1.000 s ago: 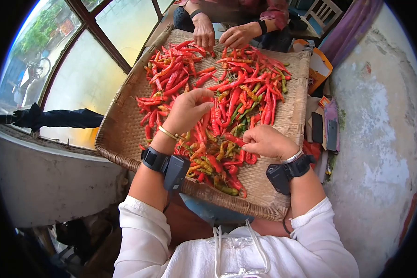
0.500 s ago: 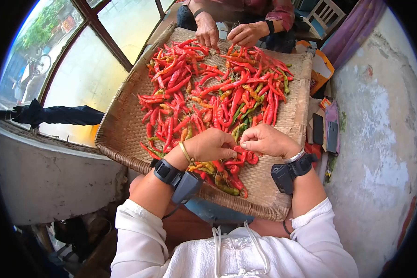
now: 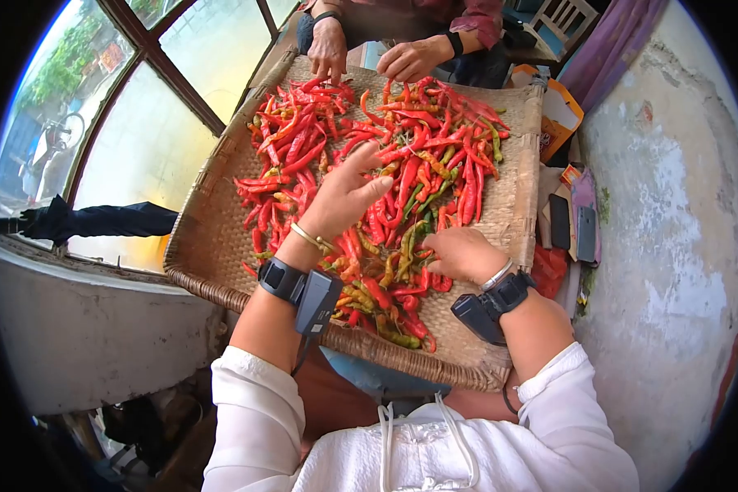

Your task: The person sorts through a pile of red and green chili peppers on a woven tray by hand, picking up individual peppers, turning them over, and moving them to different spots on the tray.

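Observation:
Red chili peppers [image 3: 406, 184], with some green and orange ones among them, cover much of a woven basket tray [image 3: 512, 209]. Over the middle of the pile reaches my left hand [image 3: 346, 195], its fingers stretched out and thumb apart; no pepper shows in it. My right hand [image 3: 467, 256] is low over the near right side of the peppers. Its fingers are bent, with a gap between thumb and forefinger, and some fingertips are hidden. Beside it lie twisted green chili peppers [image 3: 404, 254] and a near heap of red and yellowish ones.
Across the tray, another person's two hands [image 3: 414, 60] work at the far peppers. A dark folded umbrella [image 3: 123, 221] lies along the windowsill at left. At right, two phones [image 3: 586, 234] and an orange box [image 3: 556, 119] stand between the tray and a worn wall [image 3: 672, 246].
My hands were together over the near peppers and have parted. The left has moved forward and opened out over the pile; the right has stayed close by, its thumb and forefinger now apart.

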`<action>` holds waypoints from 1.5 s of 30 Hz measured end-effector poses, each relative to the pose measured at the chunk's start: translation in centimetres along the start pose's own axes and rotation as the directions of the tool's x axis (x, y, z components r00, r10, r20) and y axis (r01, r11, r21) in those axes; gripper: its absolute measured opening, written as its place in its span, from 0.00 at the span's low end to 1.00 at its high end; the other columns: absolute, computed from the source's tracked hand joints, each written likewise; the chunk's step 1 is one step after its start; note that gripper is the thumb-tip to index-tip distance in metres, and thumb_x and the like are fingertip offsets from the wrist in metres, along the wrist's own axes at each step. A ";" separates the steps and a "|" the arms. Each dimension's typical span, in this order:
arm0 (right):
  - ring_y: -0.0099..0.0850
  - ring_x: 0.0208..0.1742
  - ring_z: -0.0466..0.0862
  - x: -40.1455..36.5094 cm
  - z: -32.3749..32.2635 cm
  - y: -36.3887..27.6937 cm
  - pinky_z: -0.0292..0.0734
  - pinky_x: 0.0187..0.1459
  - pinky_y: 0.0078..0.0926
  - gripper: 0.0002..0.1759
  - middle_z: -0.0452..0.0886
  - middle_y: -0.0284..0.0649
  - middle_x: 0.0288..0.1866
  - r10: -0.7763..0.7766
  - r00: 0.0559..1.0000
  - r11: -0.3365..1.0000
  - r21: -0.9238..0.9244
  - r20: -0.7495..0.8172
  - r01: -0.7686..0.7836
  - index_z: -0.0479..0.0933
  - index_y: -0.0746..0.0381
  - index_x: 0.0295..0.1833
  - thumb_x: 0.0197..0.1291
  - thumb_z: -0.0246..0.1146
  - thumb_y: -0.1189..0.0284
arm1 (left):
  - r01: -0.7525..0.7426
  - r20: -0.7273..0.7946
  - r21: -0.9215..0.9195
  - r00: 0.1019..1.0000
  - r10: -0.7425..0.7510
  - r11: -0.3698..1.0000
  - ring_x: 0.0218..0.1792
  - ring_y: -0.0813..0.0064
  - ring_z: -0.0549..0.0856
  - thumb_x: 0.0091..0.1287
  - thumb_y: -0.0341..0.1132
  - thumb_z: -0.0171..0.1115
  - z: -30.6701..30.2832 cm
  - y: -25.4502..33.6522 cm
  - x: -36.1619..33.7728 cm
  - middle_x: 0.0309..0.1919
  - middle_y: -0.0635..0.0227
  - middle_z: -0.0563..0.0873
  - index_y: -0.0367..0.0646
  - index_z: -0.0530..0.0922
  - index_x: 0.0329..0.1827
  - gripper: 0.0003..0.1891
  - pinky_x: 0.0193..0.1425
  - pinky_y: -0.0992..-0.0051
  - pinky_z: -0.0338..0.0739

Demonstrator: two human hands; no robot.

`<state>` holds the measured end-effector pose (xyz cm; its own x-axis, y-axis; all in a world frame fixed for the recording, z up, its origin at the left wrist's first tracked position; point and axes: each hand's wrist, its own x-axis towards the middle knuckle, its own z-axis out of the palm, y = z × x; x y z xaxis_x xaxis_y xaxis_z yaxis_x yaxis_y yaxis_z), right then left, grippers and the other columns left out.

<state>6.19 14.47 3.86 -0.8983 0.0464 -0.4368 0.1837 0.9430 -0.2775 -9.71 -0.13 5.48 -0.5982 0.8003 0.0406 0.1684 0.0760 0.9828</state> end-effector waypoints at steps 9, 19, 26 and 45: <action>0.40 0.40 0.81 0.6 1.1 -0.2 0.76 0.40 0.36 0.09 0.81 0.45 0.34 -0.030 0.998 0.986 -0.160 0.061 0.040 0.80 0.61 0.33 0.44 0.63 0.71 | -0.286 0.542 0.587 0.834 -0.105 0.757 0.31 0.57 0.81 0.53 0.36 0.61 4.4 -3.0 -3.1 0.28 0.57 0.82 0.40 0.77 0.44 0.16 0.37 0.66 0.75; 0.30 0.28 0.81 -1.2 -2.0 0.3 0.76 0.31 0.28 0.07 0.80 0.40 0.28 -0.062 0.975 0.807 0.563 -0.215 0.175 0.77 0.64 0.33 0.50 0.59 0.72 | -0.155 0.516 0.373 0.854 -0.065 0.915 0.33 0.67 0.82 0.54 0.39 0.66 4.7 -2.1 -3.3 0.29 0.62 0.83 0.38 0.76 0.41 0.17 0.41 0.71 0.75; 0.21 0.25 0.78 -1.4 -2.0 0.0 0.74 0.27 0.17 0.07 0.78 0.33 0.26 0.033 0.991 0.250 0.961 -0.131 0.119 0.75 0.64 0.35 0.57 0.57 0.72 | 0.252 0.597 0.029 0.772 -0.218 0.967 0.23 0.89 0.76 0.63 0.40 0.59 4.7 -1.5 -3.4 0.21 0.78 0.78 0.39 0.77 0.32 0.12 0.27 0.84 0.72; 0.43 0.44 0.78 -0.2 0.2 1.9 0.72 0.44 0.39 0.15 0.78 0.47 0.38 -0.011 0.988 1.000 0.003 -0.153 0.012 0.75 0.63 0.40 0.47 0.63 0.67 | -0.200 0.319 0.614 0.948 -0.008 0.763 0.32 0.61 0.82 0.52 0.38 0.63 2.3 -2.2 -2.0 0.30 0.58 0.82 0.42 0.78 0.42 0.16 0.38 0.68 0.76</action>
<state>6.86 16.17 3.23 -0.9507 0.0859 -0.2979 0.1745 0.9425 -0.2851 -7.14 -0.55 2.79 -0.3187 0.9475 -0.0265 0.7296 0.2630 0.6313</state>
